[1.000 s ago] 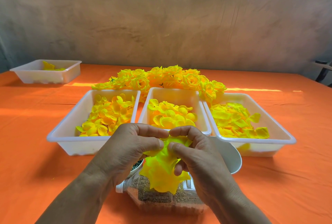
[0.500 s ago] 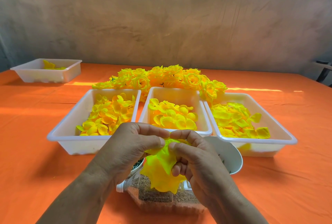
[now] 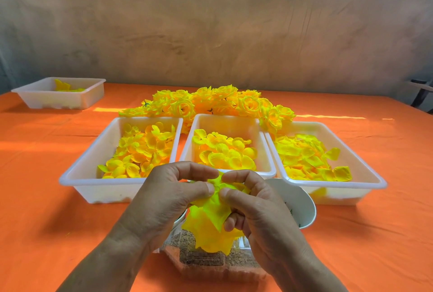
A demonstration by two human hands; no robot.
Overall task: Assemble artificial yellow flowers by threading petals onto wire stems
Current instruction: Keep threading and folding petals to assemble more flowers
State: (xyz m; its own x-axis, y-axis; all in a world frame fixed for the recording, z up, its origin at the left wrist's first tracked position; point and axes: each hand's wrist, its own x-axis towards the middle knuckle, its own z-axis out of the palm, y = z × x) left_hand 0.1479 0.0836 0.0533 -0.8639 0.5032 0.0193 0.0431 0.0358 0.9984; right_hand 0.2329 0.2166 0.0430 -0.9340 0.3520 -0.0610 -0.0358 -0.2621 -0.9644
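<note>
"Yellow fabric at centre frame: what has hold of it?" asks the desk.

"Both hands. The left hand [image 3: 164, 200] pinches the top of a petal piece [image 3: 210, 228] between thumb and forefinger, and the right hand [image 3: 260, 212] pinches it just beside, fingertips of the two nearly meeting. The right grip's lower fingers curl in against the fabric. Each grip is closed tight on the cloth."

"And where is the piece?"

"Held in the air over a clear plastic container [image 3: 203, 261] at the near edge, its pointed lobes hanging down, just in front of the middle tray [image 3: 227, 125]."

"The rest of the scene?"

"Three white trays stand side by side on an orange-covered surface [image 3: 375, 233]. The left tray [image 3: 105, 192], the middle one and the right tray [image 3: 332, 198] each hold loose yellow petals. A heap of finished yellow flowers [image 3: 210, 101] lies behind them. A white cup [image 3: 302, 205] sits tilted beside the right hand, touching the right tray's front. A fourth tray [image 3: 58, 101] stands well apart at far left with a few yellow pieces inside."
</note>
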